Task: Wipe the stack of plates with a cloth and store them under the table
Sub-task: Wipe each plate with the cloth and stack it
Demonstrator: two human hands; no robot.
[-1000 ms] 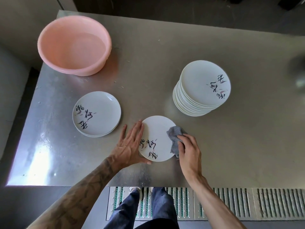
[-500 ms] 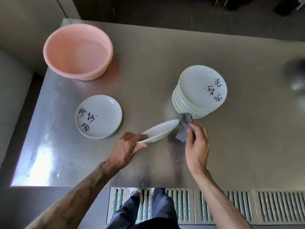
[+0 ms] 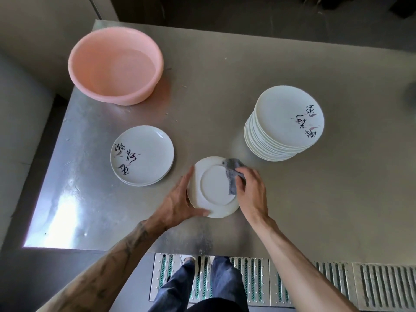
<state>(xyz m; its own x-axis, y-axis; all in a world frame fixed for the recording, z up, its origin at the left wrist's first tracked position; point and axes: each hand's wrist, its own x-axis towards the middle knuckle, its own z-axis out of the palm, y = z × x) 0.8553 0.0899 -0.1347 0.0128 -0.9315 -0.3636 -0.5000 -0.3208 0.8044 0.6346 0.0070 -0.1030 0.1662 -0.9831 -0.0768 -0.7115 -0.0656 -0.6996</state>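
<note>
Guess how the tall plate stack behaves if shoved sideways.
The tall stack is probably heavy: many plates. They look glazed and nested, so a high push could slide upper ones off. On the smooth steel table, a low push likely slides it whole.

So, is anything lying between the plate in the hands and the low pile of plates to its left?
Nothing visible does. Only bare steel table separates the upturned plate from the low pile; the left hand holds the plate's rim on that side.
</note>
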